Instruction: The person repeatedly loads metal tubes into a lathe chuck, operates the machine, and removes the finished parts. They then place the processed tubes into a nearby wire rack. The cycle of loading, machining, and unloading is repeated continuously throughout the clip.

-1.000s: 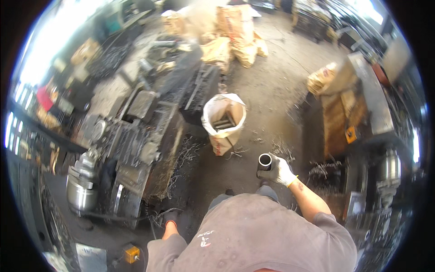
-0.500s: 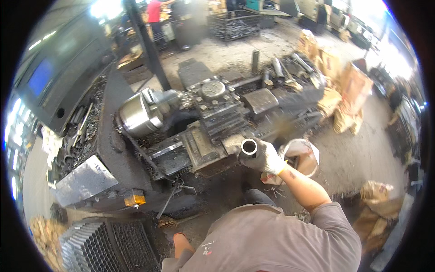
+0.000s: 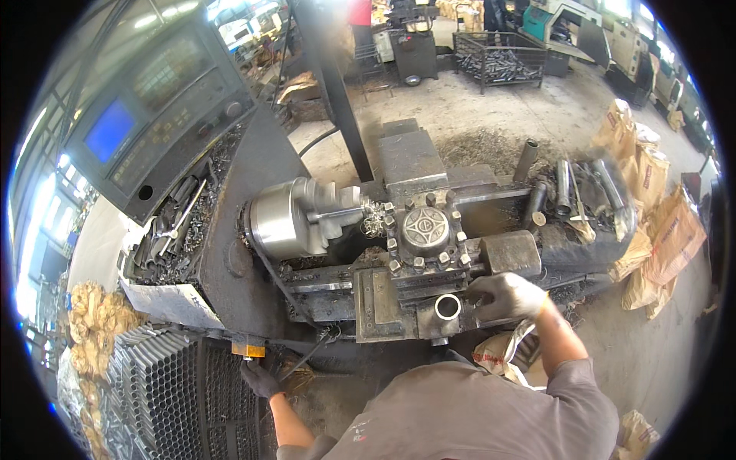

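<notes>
My right hand (image 3: 507,297), in a whitish-grey work glove, is beside a short metal tube (image 3: 447,307) standing upright on the lathe carriage (image 3: 376,310). A small gap shows between its loosely bent fingers and the tube, and nothing is visible in them. At the lower left my left hand (image 3: 259,379), in a dark glove, reaches up to an orange switch box (image 3: 248,350) on the front of the lathe. Its fingers are stretched toward the box's underside; whether they touch it I cannot tell. The chuck (image 3: 287,218) faces the square tool post (image 3: 426,234), with curled swarf between them.
A control panel with a blue screen (image 3: 110,131) rises at the left. Below it are stacked tubes (image 3: 165,391). More tubes (image 3: 563,188) lie at the bed's right end, near brown paper sacks (image 3: 667,238). A whitish sack (image 3: 502,349) is under my right forearm.
My right hand has let go of the tube, which now stands on the carriage. My left hand has come into view at the switch box. The whole view has shifted.
</notes>
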Motion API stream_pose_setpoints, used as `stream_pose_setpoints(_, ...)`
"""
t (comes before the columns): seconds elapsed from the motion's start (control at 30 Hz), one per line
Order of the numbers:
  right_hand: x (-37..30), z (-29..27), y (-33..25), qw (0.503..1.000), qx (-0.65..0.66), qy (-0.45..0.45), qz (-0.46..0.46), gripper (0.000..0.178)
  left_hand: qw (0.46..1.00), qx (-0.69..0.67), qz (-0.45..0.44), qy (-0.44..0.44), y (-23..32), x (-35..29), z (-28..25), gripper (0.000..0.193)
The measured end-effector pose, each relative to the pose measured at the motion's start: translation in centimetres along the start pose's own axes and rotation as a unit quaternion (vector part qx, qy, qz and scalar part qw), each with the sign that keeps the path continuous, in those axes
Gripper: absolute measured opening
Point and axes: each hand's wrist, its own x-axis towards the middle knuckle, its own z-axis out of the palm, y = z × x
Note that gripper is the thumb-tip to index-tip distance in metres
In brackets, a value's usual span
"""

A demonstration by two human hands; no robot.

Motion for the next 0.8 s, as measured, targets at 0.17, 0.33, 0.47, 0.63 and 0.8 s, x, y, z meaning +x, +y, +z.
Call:
stream_pose_setpoints(0.17,6.2,-6.6,-4.3,0.977,0.007,0.124,-0.173,0.032,0.999,-0.033,0.008,-0.012,-3.5,2.3,1.8,0.048)
stream_pose_setpoints(0.33,20.6,-7.3,-8.6,0.998,-0.034,0.021,-0.040,0.109,0.985,0.164,0.026,-0.041,-2.0,-1.0,1.6,0.032)
stream_pose_setpoints(0.47,30.5,-5.4,-8.1,0.940,-0.034,-0.245,0.236,0.094,0.940,-0.270,-0.180,-0.109,1.0,-10.9,3.1,0.022)
stream_pose_setpoints(0.63,35.8,-2.7,-2.5,0.960,-0.049,-0.251,0.109,0.086,0.880,-0.350,-0.256,-0.193,0.4,-16.0,4.2,0.022)
stream_pose_setpoints(0.8,36.0,-10.7,5.5,0.885,-0.449,-0.122,0.026,0.068,0.929,-0.243,-0.143,-0.241,-3.7,-16.9,4.0,0.023)
